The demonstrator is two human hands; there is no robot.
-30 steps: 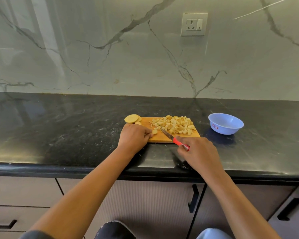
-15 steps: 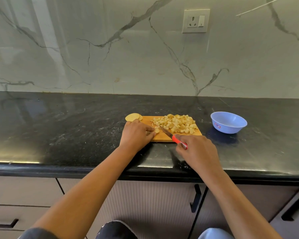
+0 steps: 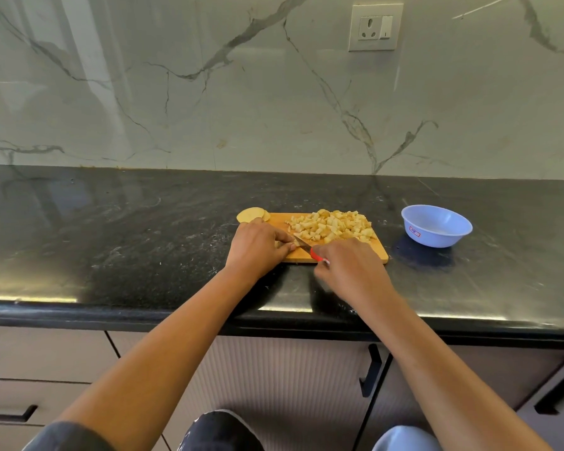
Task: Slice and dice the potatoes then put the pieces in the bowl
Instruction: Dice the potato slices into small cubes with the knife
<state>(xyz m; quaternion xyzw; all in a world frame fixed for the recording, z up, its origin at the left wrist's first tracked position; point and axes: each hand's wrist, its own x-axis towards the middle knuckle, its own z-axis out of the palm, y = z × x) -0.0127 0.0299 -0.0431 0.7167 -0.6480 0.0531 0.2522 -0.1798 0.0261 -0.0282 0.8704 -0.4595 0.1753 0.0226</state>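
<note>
Dicing: left hand (image 3: 258,245) pinches a pale potato piece (image 3: 294,244), right hand (image 3: 349,268) grips the red-handled knife (image 3: 310,251); next needs a clean downward cut.

One cutting board (image 3: 275,222) lies on one black counter (image 3: 111,239). Two hands are at its near edge, the left hand (image 3: 258,245) and the right hand (image 3: 349,268). There is one knife (image 3: 308,248), red-handled, gripped in the right hand. One potato piece (image 3: 295,244) is held under the left hand's fingers. Two round potato slices (image 3: 251,215) sit at the board's far left corner. One pile of diced potato (image 3: 332,226) holds too many cubes to count. One blue bowl (image 3: 437,227) stands to the right. One wall socket (image 3: 375,27) is on the far wall. Three black cabinet handles (image 3: 370,369) show below the counter.
</note>
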